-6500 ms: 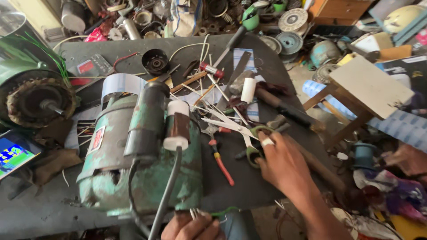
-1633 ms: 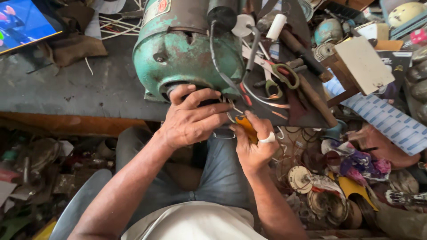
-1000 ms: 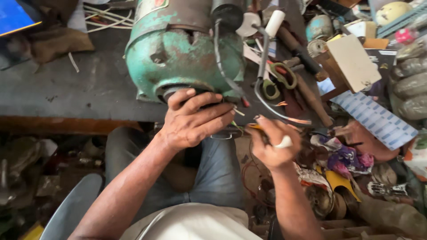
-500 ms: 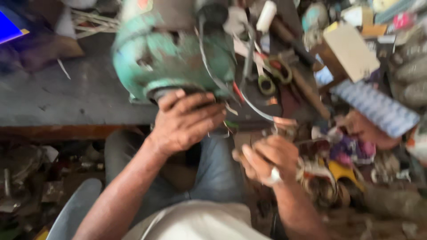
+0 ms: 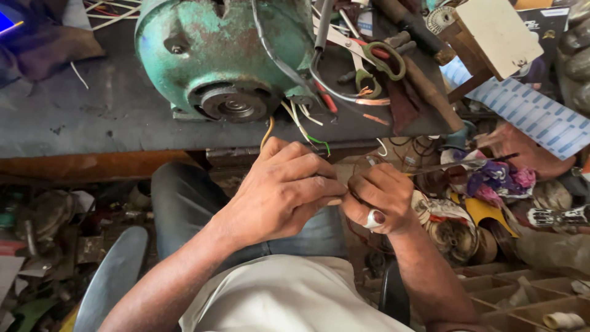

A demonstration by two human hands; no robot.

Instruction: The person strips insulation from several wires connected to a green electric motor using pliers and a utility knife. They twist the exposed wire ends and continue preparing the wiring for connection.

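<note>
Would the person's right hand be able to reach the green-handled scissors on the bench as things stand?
Probably yes. The scissors lie uncovered on the bench beyond the right hand, with only loose wires between. But that hand is pinched against the left hand and would have to let go.

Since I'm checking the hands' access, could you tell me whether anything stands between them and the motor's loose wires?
Nothing visible does: the left hand and right hand already meet at the wires hanging from the green motor.

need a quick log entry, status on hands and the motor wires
Left hand and right hand together below the bench edge, pinching thin wire leads. Leads run from the green metal motor. Green-handled scissors lie beside, not in the way.
</note>
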